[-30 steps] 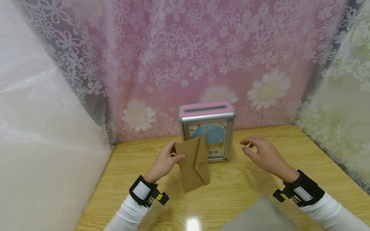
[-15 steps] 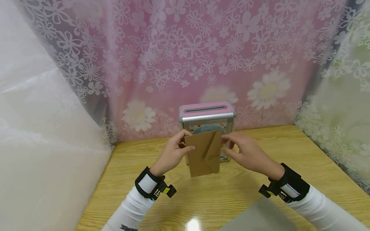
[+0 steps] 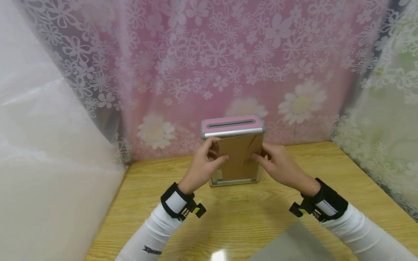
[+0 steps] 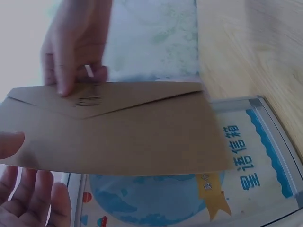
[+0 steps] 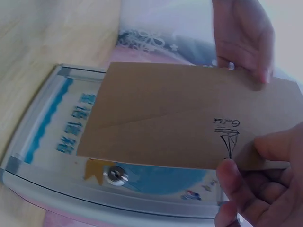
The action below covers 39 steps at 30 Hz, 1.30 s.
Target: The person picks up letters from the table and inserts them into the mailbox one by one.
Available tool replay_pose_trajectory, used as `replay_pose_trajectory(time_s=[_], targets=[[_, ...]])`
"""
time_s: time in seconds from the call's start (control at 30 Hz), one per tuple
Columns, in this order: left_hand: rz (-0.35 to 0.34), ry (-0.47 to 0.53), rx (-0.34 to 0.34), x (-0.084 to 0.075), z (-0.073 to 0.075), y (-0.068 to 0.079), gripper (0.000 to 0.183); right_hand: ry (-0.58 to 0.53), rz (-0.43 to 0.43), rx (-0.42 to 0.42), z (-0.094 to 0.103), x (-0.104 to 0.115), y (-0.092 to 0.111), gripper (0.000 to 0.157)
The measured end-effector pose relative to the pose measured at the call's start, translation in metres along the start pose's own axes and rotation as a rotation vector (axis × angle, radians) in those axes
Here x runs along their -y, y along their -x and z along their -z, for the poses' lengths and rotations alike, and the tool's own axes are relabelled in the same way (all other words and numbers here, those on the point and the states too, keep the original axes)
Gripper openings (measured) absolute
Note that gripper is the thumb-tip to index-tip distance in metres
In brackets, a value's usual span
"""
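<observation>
The curtain (image 3: 209,54) hangs behind the box (image 3: 233,127), all pink and white flowers! Beneath the box spreads the worktop (image 3: 156,181), pale wood grain. And there's the box itself, standing upright, pink on top, silver at the edges. On the near side of the box, off to its right, a grey sheet (image 3: 295,243) runs out of view. The brown envelope (image 3: 240,157) is up in front of the box, roughly upright; whether they touch, I can't tell! To the box's left, the left hand (image 3: 205,165) pinches one edge of it; to the box's right, the right hand (image 3: 282,165) pinches the other. A slot (image 3: 230,123) crosses the box's top, a black sketch (image 5: 228,137) marks the envelope, and a round lock (image 5: 116,175) sits on the box's front.
</observation>
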State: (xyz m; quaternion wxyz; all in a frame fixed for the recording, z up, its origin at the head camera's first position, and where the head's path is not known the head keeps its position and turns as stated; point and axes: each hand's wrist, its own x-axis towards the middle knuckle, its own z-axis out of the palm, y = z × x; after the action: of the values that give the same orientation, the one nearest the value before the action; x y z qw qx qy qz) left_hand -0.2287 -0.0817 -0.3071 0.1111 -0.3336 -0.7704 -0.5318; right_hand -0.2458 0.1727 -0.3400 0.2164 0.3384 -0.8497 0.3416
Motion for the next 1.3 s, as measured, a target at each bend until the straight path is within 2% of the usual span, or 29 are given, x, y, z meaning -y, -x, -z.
replay_pose_trajectory(time_s=[0.07,0.23,0.27,0.4,0.53,0.73,1.0,1.3], targets=[[-0.019,-0.014,-0.012,0.012,-0.002,-0.002,0.031,0.018,0.019,-0.038,0.006,-0.001,-0.004,0.025],[-0.068,-0.104,-0.042,0.043,-0.007,-0.008,0.031,0.056,0.036,-0.105,0.021,0.002,-0.020,0.020],[-0.072,-0.127,-0.049,0.043,-0.007,-0.010,0.029,0.057,0.030,-0.112,0.024,0.003,-0.024,0.019],[-0.101,-0.185,-0.088,0.042,-0.007,-0.018,0.022,0.023,-0.020,-0.110,0.035,0.009,-0.039,0.022],[-0.135,-0.198,-0.142,0.039,-0.005,-0.030,0.021,-0.003,-0.045,-0.114,0.041,0.014,-0.054,0.024],[-0.182,-0.192,-0.226,0.032,-0.001,-0.047,0.017,0.000,-0.030,-0.153,0.049,0.023,-0.074,0.024],[-0.221,-0.208,-0.299,0.017,0.011,-0.064,0.014,0.007,0.003,-0.187,0.063,0.034,-0.099,0.023],[-0.259,-0.221,-0.341,0.006,0.019,-0.077,0.017,-0.012,-0.030,-0.194,0.075,0.044,-0.114,0.026]])
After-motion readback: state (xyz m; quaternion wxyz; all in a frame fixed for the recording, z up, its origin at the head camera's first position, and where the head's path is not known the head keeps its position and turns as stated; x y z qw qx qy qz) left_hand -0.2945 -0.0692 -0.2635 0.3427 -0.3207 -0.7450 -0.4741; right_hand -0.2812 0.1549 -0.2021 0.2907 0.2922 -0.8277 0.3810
